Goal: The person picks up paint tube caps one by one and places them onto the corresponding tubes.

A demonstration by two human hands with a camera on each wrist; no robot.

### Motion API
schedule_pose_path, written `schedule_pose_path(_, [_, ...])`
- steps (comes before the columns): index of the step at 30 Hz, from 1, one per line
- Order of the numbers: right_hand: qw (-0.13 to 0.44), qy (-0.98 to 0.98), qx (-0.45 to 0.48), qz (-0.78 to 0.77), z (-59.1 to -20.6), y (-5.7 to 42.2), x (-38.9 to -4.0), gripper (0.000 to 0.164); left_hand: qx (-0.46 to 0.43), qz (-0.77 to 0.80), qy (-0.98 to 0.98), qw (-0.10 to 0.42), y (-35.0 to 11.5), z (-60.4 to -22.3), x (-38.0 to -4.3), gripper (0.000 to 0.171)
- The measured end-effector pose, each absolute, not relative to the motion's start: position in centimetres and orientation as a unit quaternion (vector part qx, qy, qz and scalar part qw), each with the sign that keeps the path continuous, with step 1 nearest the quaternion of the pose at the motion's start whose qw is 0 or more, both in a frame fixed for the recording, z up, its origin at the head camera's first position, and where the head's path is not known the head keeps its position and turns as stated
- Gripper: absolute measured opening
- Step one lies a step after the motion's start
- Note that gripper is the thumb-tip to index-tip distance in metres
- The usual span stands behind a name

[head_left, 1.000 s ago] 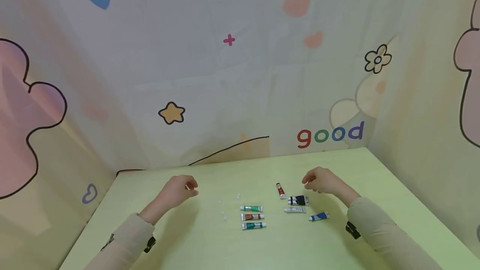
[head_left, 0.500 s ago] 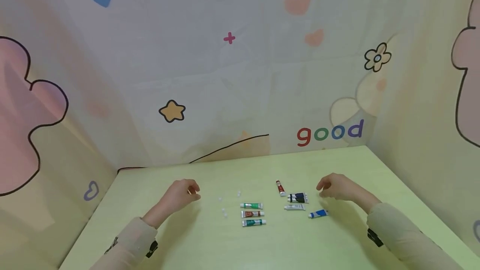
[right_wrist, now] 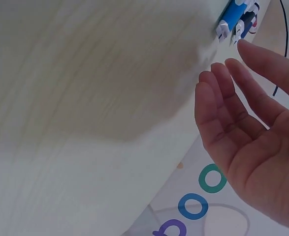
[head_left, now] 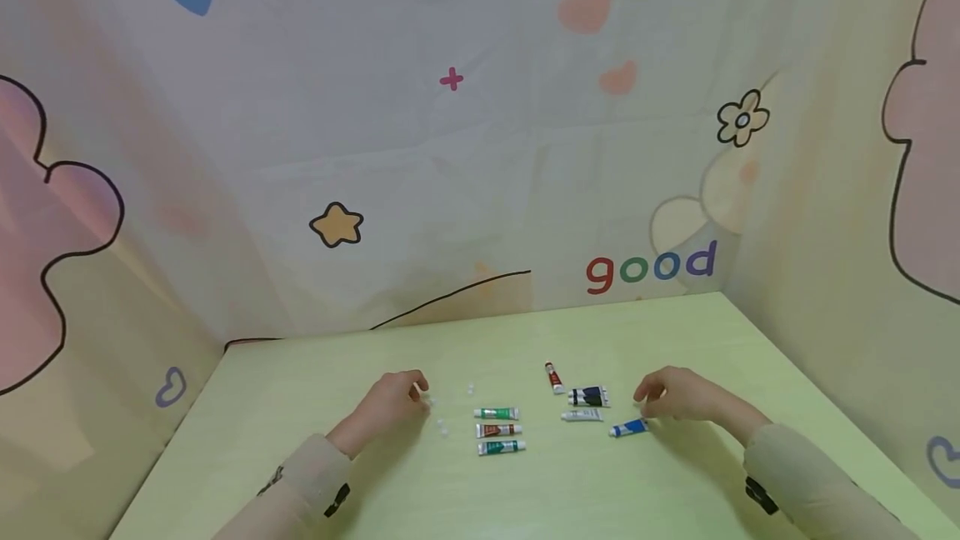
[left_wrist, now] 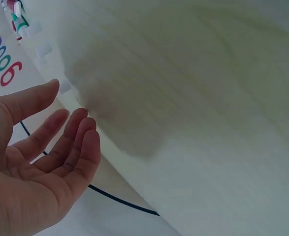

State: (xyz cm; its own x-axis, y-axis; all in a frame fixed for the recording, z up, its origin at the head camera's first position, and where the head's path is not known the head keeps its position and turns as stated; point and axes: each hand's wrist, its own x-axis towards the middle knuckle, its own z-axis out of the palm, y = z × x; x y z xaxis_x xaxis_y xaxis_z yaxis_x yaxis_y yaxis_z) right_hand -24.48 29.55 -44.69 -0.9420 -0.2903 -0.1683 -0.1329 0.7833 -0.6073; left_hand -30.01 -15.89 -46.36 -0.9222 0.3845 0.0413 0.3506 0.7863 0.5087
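Note:
My left hand [head_left: 388, 408] hovers at the left of several small whitish translucent bits [head_left: 442, 427], fingers loosely bent with nothing held. One bit [left_wrist: 64, 86] shows near its thumb in the left wrist view. On the right, my right hand [head_left: 681, 394] is just beyond the end of a blue paint tube [head_left: 628, 428]; its relaxed fingers hold nothing. That tube's crimped end [right_wrist: 223, 30] appears past the fingertips in the right wrist view. Left of it lie a dark paint tube [head_left: 588, 397], a silvery-white paint tube [head_left: 582, 416] and a red paint tube [head_left: 553, 377].
Stacked in a column mid-table are a light green paint tube [head_left: 496, 413], a brown-red paint tube [head_left: 498, 431] and a dark green paint tube [head_left: 502, 447]. The pale yellow-green table [head_left: 570, 498] is bounded by printed cloth walls [head_left: 450, 148] at back and sides.
My right hand has moved right, away from the dark tube, and slightly down toward the blue one. The left hand has shifted right, closer to the small bits. The tubes lie as before.

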Motion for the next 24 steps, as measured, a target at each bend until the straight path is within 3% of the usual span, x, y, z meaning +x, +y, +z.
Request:
schedule_pose_path(7, [0.115, 0.935, -0.144, -0.304, -44.8, 29.6, -23.9, 0.011, 0.217, 0.251, 0.943, 0.027, -15.1, -46.3, -30.4, 0.016])
schedule_pose_path(16, [0.13, 0.927, -0.163, -0.311, -45.2, 29.3, -23.3, 0.023, 0.255, 0.238, 0.937, 0.029, -14.5, -46.6, -30.3, 0.009])
schedule_pose_path(24, [0.135, 0.928, -0.167, -0.304, -45.8, 28.9, -23.6, 0.023, 0.254, 0.242, 0.936, 0.032, -14.4, -46.7, -30.5, 0.007])
